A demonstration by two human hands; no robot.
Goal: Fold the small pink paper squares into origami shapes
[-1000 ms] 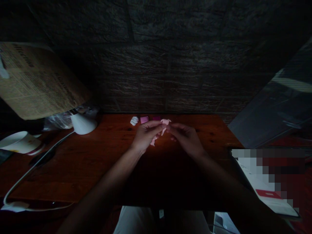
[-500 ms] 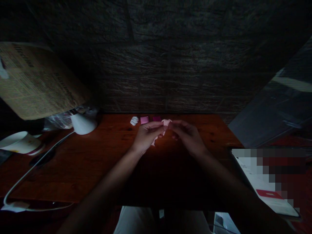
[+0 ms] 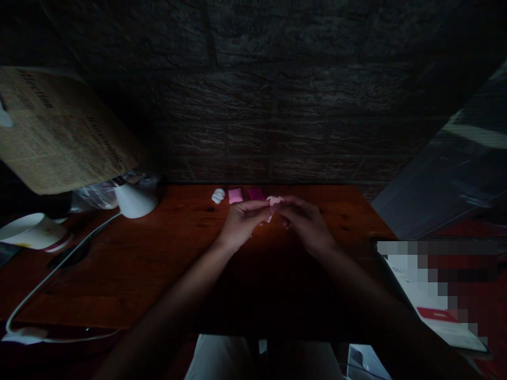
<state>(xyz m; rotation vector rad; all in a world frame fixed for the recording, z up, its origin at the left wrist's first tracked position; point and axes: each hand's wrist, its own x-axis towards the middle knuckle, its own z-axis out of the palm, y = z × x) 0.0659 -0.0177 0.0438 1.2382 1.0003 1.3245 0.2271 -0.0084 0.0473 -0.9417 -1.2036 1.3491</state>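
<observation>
Above the wooden table, my left hand (image 3: pixel 240 222) pinches a soft piece of pale pink clay (image 3: pixel 274 200) between thumb and fingers. My right hand (image 3: pixel 306 219) closes on the same piece from the other side, so the fingertips of both hands nearly meet. Only the clay's top edge and a small bit below the fingers show; the rest is hidden. Just beyond my left hand lie a white lump of clay (image 3: pixel 218 196), a pink block of clay (image 3: pixel 235 196) and a magenta block of clay (image 3: pixel 256 194).
On the left of the wooden table (image 3: pixel 158 274) stand a white lamp base (image 3: pixel 137 201) with its cord (image 3: pixel 67 262), a newsprint-patterned paper shade (image 3: pixel 63 132) and a paper cup (image 3: pixel 34 230). A partly blurred screen or tablet (image 3: pixel 431 295) is at the right. A brick-patterned wall (image 3: pixel 253 121) rises behind.
Both hands have shifted slightly, the left one to the right. The pink clay strip that hung below my left hand is now mostly out of sight, and less clay shows between the fingers.
</observation>
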